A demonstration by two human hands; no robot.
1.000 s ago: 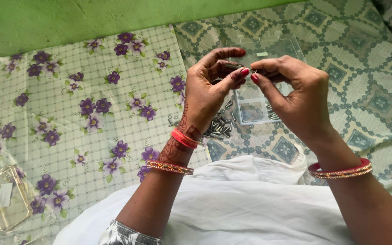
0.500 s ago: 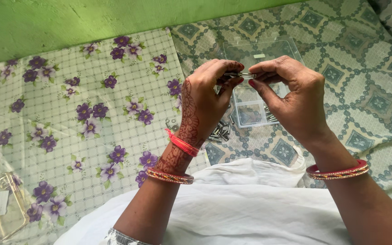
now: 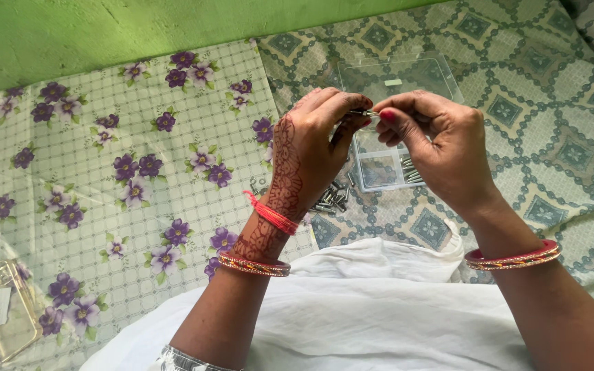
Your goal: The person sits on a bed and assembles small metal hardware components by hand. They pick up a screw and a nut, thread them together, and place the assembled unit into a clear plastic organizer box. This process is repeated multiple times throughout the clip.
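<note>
My left hand point(image 3: 311, 148) and my right hand point(image 3: 438, 144) meet fingertip to fingertip above the bed, both pinching one small metal part point(image 3: 364, 113) between thumb and fingers. Under them lies a clear plastic compartment box point(image 3: 407, 75) with its lid open; some metal pieces show in its near compartments. A loose heap of small metal parts point(image 3: 331, 198) lies on the cloth just below my left hand, partly hidden by it.
A flower-print cloth point(image 3: 104, 172) covers the left side, a green patterned bedsheet point(image 3: 558, 137) the right. A clear phone case point(image 3: 1, 309) lies at the lower left. White fabric point(image 3: 379, 302) covers my lap. A green wall point(image 3: 104, 27) runs along the back.
My left hand has turned, palm rolling away so its back now faces me, and its fingers closed over the metal part. The right hand stayed pinched on it.
</note>
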